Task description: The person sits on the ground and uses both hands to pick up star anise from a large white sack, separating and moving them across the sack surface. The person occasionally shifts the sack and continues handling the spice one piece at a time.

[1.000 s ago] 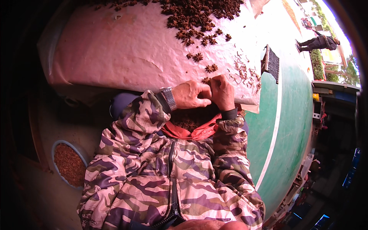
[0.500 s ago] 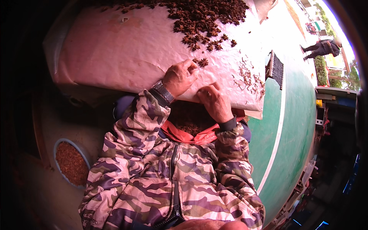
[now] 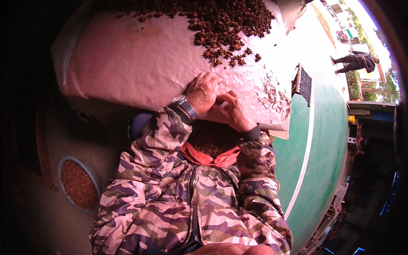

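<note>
dark brown star anise point(image 3: 231, 21), many-pointed, heaped thickly over the far side of the pale sheet point(image 3: 127, 59), thinning nearer to loose single stars, thin curled stalk-like bits point(image 3: 272, 95) strewn off to the right

The sheet-covered table point(image 3: 127, 63) occupies the far centre; its surface is pale and wrinkled, with a pinkish cast. Right of the table, the green floor point(image 3: 327, 140) carries one white line point(image 3: 307, 146) running from near to far. The left floor point(image 3: 112, 155) is dull and shadowed. At the far right, strong daylight overexposes the pale ground point(image 3: 314, 46), with a green hedge point(image 3: 352, 83) alongside. The near right is dark, with narrow blue patches point(image 3: 389, 193).
</note>
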`<act>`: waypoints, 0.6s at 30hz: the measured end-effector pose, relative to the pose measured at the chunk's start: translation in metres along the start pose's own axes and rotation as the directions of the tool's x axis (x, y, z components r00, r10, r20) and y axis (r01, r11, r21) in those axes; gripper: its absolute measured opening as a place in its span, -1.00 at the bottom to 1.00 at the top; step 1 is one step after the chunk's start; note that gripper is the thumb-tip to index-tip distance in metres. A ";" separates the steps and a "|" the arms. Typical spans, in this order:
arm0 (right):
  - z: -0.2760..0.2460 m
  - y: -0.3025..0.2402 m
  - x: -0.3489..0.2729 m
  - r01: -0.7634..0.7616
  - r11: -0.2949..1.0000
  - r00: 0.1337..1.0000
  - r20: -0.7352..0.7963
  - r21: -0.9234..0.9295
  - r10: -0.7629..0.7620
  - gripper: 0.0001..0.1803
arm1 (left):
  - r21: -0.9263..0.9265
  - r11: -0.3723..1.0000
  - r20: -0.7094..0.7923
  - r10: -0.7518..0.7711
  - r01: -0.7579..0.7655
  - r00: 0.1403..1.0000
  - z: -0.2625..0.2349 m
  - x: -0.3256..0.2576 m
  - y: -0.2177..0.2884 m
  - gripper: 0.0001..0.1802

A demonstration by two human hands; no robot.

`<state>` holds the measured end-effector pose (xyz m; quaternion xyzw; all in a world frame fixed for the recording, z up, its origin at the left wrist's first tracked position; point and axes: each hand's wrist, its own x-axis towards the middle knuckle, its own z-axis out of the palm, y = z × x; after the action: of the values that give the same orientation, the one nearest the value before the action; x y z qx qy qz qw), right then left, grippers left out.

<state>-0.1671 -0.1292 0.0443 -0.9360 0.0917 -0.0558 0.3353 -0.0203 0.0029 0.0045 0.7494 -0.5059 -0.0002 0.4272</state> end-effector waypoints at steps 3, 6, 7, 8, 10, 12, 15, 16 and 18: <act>-0.016 0.005 -0.002 -0.257 0.901 0.964 0.155 0.349 0.216 -0.67 | -0.008 1.000 0.057 -0.007 0.008 0.998 0.002 -0.003 0.008 -0.59; -0.029 0.035 0.040 -0.196 0.976 0.952 -0.221 0.091 0.212 -0.59 | 0.041 0.999 -0.020 0.018 -0.017 1.000 0.001 0.001 0.022 -0.57; -0.035 0.039 0.057 -0.141 0.990 0.941 -0.313 -0.009 0.132 -0.57 | 0.048 0.997 -0.022 0.061 -0.060 0.998 0.004 0.002 0.018 -0.56; -0.041 0.043 0.075 -0.093 0.989 0.918 -0.394 -0.111 0.042 -0.55 | 0.056 0.993 -0.024 0.104 -0.102 0.994 0.007 0.002 0.014 -0.55; -0.043 0.063 0.107 -0.075 0.974 0.875 -0.482 -0.215 -0.039 -0.39 | -0.028 0.998 0.145 0.065 -0.061 0.987 0.005 -0.002 0.025 -0.57; -0.042 0.086 0.134 -0.155 0.934 0.865 -0.501 -0.321 -0.028 -0.27 | -0.185 0.966 0.169 0.210 -0.178 0.963 0.014 -0.008 0.028 -0.62; -0.036 0.099 0.166 -0.237 0.910 0.854 -0.519 -0.340 0.028 -0.17 | -0.480 0.868 0.267 0.280 -0.124 0.922 0.012 -0.012 0.043 -0.74; -0.034 0.098 0.172 -0.250 0.923 0.847 -0.527 -0.294 0.062 -0.17 | -0.514 0.855 0.309 0.259 -0.069 0.915 0.009 -0.017 0.049 -0.74; -0.034 0.095 0.173 -0.174 0.965 0.919 -0.385 -0.195 0.088 -0.20 | -0.593 0.805 0.373 0.257 0.017 0.891 0.003 -0.018 0.055 -0.74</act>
<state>-0.0160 -0.2581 0.0173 -0.9318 0.2223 -0.1994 0.2065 -0.0718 0.0085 0.0300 0.5285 -0.6113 -0.2946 0.5102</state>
